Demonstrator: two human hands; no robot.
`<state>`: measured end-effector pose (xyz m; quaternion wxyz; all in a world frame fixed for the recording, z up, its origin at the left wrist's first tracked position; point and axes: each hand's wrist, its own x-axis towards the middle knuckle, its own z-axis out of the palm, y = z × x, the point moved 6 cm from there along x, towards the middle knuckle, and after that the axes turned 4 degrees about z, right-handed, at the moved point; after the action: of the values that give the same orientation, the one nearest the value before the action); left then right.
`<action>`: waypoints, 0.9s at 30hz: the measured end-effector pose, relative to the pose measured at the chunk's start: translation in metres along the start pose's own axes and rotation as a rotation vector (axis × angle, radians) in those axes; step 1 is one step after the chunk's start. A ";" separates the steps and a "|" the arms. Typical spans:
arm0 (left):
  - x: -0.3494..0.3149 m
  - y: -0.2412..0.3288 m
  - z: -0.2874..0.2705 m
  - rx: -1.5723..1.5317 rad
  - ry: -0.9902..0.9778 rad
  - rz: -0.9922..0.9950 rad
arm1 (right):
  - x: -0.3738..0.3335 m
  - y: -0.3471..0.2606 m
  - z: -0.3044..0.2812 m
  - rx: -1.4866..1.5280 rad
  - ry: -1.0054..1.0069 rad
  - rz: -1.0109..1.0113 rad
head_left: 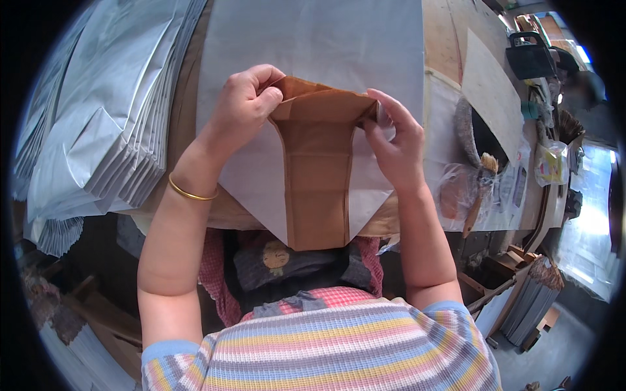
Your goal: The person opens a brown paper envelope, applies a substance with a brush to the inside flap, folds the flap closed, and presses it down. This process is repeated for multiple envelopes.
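A large white paper sack (313, 45) lies flat on the table in front of me, its near end folded into slanting corners. Brown paper (319, 156), creased crosswise, runs down its middle to the table's near edge. My left hand (244, 101) pinches the upper left corner of the brown paper between thumb and fingers. At the opposite corner, my right hand (399, 140) grips the brown edge, thumb below and fingers behind. Between both hands the upper brown edge is lifted and parted into a shallow opening.
A thick stack of folded white sacks (111, 104) fills the left side. To the right, a wooden-handled brush (481, 195) lies by clear plastic and a board (492, 85). A black container (529, 57) stands farther right. Folded grey-white sheets (536, 303) stand on the floor at lower right.
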<state>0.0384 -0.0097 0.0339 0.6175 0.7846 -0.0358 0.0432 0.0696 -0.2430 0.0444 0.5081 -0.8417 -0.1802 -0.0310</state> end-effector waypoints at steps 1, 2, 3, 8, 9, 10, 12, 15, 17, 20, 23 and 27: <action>0.000 0.000 0.000 0.001 -0.026 -0.003 | 0.001 0.000 -0.005 0.004 -0.017 -0.012; 0.000 0.001 0.000 0.008 -0.042 -0.016 | 0.005 0.000 -0.009 -0.044 -0.053 -0.018; 0.000 0.003 -0.001 0.021 -0.060 -0.027 | 0.011 -0.002 -0.013 -0.086 -0.084 -0.025; 0.007 0.020 0.014 -0.195 -0.199 -0.044 | 0.043 -0.006 -0.010 -0.164 -0.478 0.186; 0.012 0.021 0.019 -0.079 -0.235 -0.001 | 0.048 0.000 -0.008 -0.070 -0.504 0.187; 0.016 0.024 0.024 0.038 -0.269 0.042 | 0.049 -0.003 -0.009 -0.110 -0.469 0.045; 0.019 0.034 0.033 0.046 -0.328 0.059 | 0.048 -0.017 -0.008 -0.185 -0.399 -0.236; 0.022 0.041 0.040 0.059 -0.410 0.075 | 0.037 -0.022 -0.013 -0.089 -0.488 -0.180; 0.019 0.034 0.038 0.090 -0.395 -0.041 | 0.032 -0.033 -0.015 -0.127 -0.527 -0.335; 0.020 0.035 0.040 0.218 -0.341 0.189 | 0.023 -0.046 -0.004 -0.217 -0.433 -0.340; 0.021 0.041 0.045 0.322 -0.298 0.382 | 0.019 -0.046 0.014 -0.381 -0.327 -0.469; 0.019 0.037 0.046 0.235 -0.346 0.361 | 0.000 -0.054 0.020 -0.513 -0.045 -0.742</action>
<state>0.0546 -0.0626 0.0610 0.4894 0.8274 -0.2748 0.0218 0.0485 -0.2029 0.0804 0.2335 -0.8192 -0.4673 -0.2367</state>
